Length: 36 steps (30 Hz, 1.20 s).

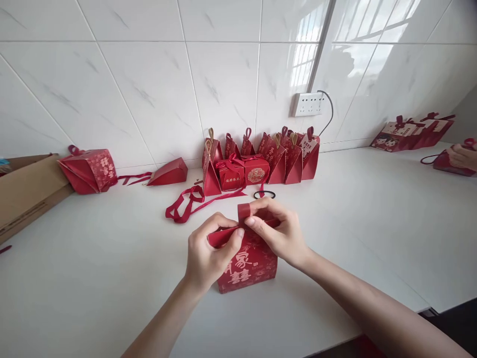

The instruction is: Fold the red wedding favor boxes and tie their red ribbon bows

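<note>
A red paper gift box (pixel 257 266) with pale printed characters stands upright on the white tabletop in front of me. My left hand (pixel 212 251) pinches the left part of its top edge between thumb and fingers. A dark red ribbon loop (pixel 243 213) sticks up at the middle of the top. My right hand (pixel 278 231) is closed on this loop and the box's top, with the thumb and index finger at the ribbon's base. The fingers partly cover the top seam.
Several red gift boxes (pixel 276 164) stand by the tiled wall, with loose red ribbon (pixel 182 211) and a black hair tie (pixel 264 194) before them. A cardboard box (pixel 37 194) sits at left beside another red box (pixel 87 171). Another person's hand (pixel 462 158) touches a box at far right.
</note>
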Each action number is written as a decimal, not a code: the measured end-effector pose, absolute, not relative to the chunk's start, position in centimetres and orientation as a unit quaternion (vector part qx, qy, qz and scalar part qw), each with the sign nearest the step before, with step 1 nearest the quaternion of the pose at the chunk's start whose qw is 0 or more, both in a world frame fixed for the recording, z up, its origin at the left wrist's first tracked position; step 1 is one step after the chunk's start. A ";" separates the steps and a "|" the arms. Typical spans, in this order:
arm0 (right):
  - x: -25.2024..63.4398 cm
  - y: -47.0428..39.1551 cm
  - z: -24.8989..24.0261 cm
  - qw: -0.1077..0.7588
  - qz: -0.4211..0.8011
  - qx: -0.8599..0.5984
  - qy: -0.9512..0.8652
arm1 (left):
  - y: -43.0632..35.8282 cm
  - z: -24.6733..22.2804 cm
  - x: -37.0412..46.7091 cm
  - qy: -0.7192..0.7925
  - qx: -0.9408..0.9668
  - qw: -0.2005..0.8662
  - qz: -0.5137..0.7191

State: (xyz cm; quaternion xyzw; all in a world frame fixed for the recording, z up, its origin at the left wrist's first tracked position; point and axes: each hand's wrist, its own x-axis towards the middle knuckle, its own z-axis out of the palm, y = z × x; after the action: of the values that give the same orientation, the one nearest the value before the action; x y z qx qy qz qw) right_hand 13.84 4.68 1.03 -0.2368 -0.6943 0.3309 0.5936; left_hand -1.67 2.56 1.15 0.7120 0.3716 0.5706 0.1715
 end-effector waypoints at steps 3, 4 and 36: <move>14.7 4.7 0.8 0.560 0.273 -0.209 -0.753 | 2.3 1.2 -1.6 0.386 0.707 0.168 0.569; 14.9 4.7 0.7 0.555 0.251 -0.203 -0.767 | 2.3 1.2 -1.5 0.388 0.706 0.166 0.568; 14.9 3.5 -0.4 0.569 0.096 -0.244 -0.780 | 2.2 1.4 -1.6 0.416 0.717 0.150 0.540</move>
State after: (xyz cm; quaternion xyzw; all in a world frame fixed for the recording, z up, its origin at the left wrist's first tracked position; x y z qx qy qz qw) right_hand 14.93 3.50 -0.36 -0.2435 -0.7795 0.0964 0.5690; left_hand -1.62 2.20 1.44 0.7165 0.4160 0.5395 0.1499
